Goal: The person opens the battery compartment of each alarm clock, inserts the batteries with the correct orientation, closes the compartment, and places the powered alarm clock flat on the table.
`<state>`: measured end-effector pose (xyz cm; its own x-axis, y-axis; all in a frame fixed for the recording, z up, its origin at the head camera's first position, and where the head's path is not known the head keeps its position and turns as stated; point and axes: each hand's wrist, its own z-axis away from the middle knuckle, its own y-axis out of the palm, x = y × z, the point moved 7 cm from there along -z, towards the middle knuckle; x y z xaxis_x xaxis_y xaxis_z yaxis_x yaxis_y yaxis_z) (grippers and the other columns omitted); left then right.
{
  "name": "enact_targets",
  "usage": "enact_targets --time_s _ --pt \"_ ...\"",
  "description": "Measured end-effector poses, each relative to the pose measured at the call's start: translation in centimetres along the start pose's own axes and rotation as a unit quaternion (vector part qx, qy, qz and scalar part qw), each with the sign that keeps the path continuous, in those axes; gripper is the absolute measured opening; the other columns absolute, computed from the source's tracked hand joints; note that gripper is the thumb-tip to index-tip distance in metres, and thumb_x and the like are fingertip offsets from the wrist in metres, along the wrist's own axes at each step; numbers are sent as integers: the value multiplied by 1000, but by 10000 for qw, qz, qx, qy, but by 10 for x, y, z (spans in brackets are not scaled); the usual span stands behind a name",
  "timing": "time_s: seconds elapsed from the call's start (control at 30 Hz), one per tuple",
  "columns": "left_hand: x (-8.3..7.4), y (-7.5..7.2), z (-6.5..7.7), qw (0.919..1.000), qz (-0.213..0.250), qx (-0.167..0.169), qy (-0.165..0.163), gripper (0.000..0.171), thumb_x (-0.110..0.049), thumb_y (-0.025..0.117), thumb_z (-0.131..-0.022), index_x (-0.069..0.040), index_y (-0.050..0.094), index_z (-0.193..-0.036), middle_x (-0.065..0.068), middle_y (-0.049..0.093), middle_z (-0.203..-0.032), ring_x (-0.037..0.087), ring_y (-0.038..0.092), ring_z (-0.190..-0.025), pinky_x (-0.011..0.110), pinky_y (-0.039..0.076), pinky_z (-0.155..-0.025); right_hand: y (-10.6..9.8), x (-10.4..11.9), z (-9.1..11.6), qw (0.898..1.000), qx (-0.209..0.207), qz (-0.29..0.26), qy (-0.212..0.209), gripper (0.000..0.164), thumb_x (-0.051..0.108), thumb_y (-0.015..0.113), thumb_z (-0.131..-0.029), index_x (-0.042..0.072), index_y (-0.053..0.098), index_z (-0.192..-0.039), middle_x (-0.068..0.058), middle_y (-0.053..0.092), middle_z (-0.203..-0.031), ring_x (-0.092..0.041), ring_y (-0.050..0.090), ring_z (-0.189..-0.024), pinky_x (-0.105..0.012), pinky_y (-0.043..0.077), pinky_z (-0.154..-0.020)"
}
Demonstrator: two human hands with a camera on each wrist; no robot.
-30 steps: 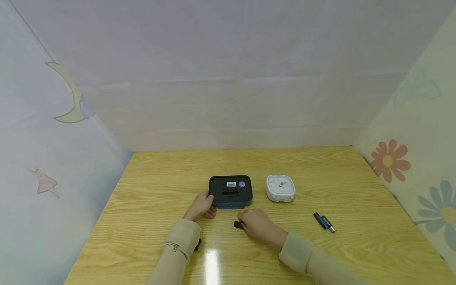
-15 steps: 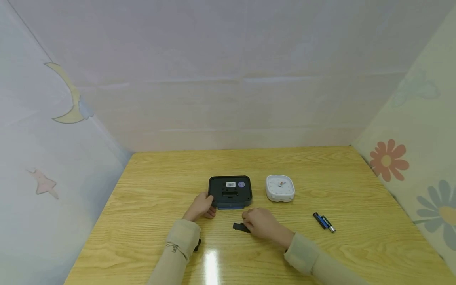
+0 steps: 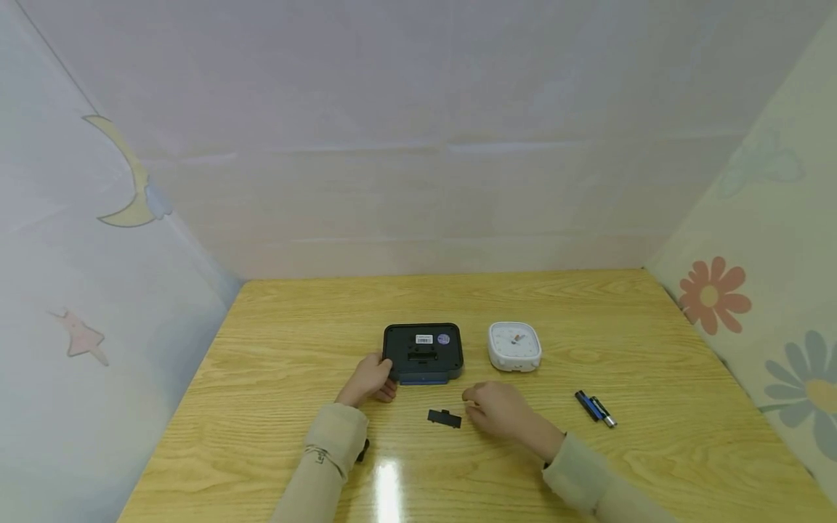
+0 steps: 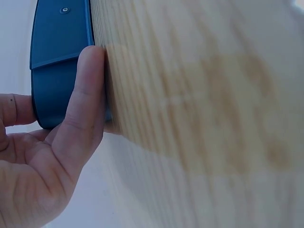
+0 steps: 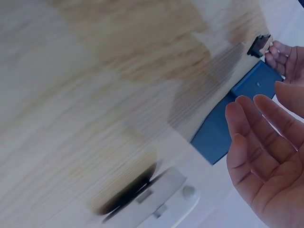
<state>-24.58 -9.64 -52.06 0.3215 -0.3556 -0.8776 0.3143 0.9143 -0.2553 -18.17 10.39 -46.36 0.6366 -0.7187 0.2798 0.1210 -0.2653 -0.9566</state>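
Note:
A black rectangular device [image 3: 438,349] lies back side up on the table, with a slot in the middle of its back and two stickers above it. My left hand [image 3: 368,379] grips its near left corner; in the left wrist view the thumb and fingers are on either side of that dark corner [image 4: 52,97]. A small black cover [image 3: 445,418] with tabs, like a battery cover, lies flat in front of the device. Just right of this cover is my right hand [image 3: 500,410], fingers loosely bent, holding nothing. The right wrist view shows its palm [image 5: 275,166] and relaxed fingers.
A white analog clock [image 3: 514,346] stands to the right of the device. Farther right, two batteries [image 3: 596,408] lie side by side on the wooden table [image 3: 294,312]. Cloth walls with printed shapes close in the back and both sides.
My right hand has let go of the small black cover and drawn away to the right. The cover now lies fully in sight on the table. The left hand has stayed on the device.

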Motion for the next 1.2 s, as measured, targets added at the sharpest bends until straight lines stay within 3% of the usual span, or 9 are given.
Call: enact_targets --time_s 0.37,0.8,0.97,1.2 --pt "-4 1 3 10000 -11 16 -15 42 -14 29 -98 12 31 -131 19 57 -75 24 59 -57 35 53 -53 -14 -27 21 9983 -105 -46 580 16 12 65 -82 3 67 -95 -4 64 -81 -13 57 -68 -27 47 -56" --pt "-1 0 2 10000 40 9 -21 43 -14 29 -98 12 30 -131 19 57 -75 24 58 -58 35 52 -52 -26 -50 44 9948 -358 -70 956 14 12 67 -80 6 67 -93 4 59 -72 -7 51 -59 -22 40 -49" --pt "0 0 2 10000 23 5 3 41 -14 29 -98 12 33 -130 19 57 -75 23 58 -58 35 52 -52 -35 -66 57 9891 -425 -42 1412 19 13 67 -80 3 66 -96 -4 63 -82 -14 57 -68 -28 46 -55" --pt "-2 1 2 10000 25 5 -3 41 -15 29 -98 11 33 -129 18 57 -75 23 58 -58 35 52 -52 -46 -82 73 9866 -665 184 1476 22 10 71 -76 -1 65 -94 -7 62 -84 -21 60 -72 -32 49 -57"
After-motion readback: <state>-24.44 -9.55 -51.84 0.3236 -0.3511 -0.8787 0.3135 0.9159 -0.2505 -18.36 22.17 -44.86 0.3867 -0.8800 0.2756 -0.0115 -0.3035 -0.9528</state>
